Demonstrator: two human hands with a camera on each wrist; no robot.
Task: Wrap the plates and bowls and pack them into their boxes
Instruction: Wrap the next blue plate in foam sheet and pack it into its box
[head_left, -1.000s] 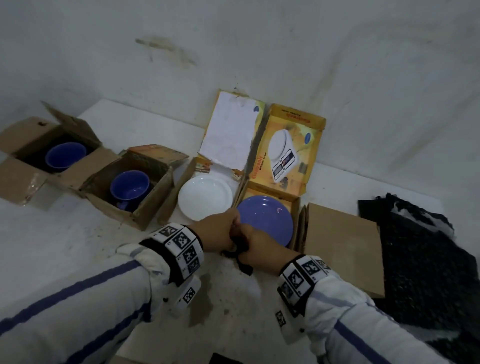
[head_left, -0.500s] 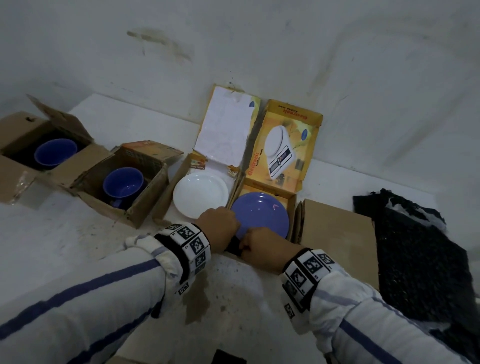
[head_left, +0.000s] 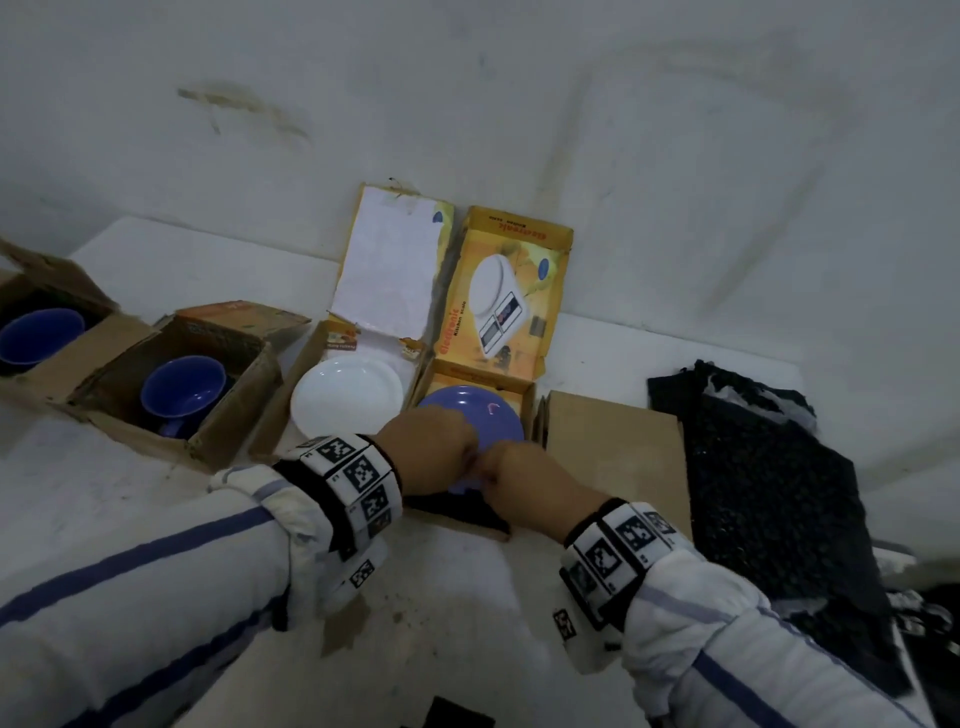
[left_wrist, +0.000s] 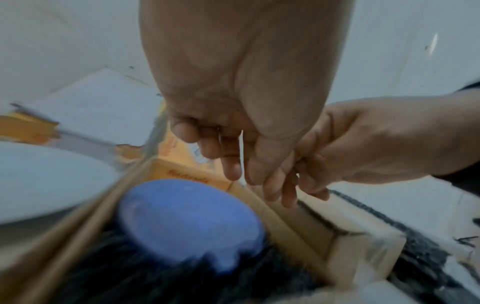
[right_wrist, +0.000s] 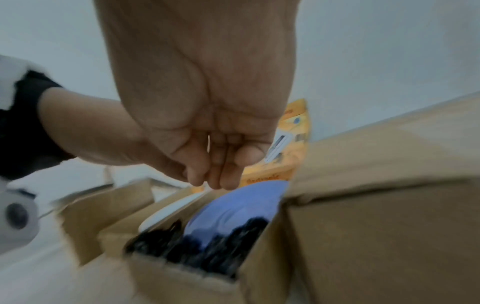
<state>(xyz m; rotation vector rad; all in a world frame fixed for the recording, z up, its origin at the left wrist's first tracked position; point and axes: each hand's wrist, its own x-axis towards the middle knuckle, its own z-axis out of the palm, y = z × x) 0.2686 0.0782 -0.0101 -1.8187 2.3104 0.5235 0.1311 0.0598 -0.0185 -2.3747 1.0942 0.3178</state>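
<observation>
four dishes sit unwrapped in open boxes as i see it, and my left hand (head_left: 426, 449) and right hand (head_left: 524, 486) hover over the blue plate (head_left: 488, 415) on its dark wrap (left_wrist: 155, 277), fingers loosely curled, gripping nothing, so wrapping remains.

A plain, bare room, likely a storeroom or back corner of a home. A stained, scuffed white wall (head_left: 519, 104) fills the upper frame above a smudged white surface (head_left: 441, 613). Worn cardboard boxes (head_left: 208, 395) sit at left, a reused yellow kitchen-scale box (head_left: 506, 291) at centre, dark netted cloth (head_left: 769, 478) at right. Lighting is dim.
</observation>
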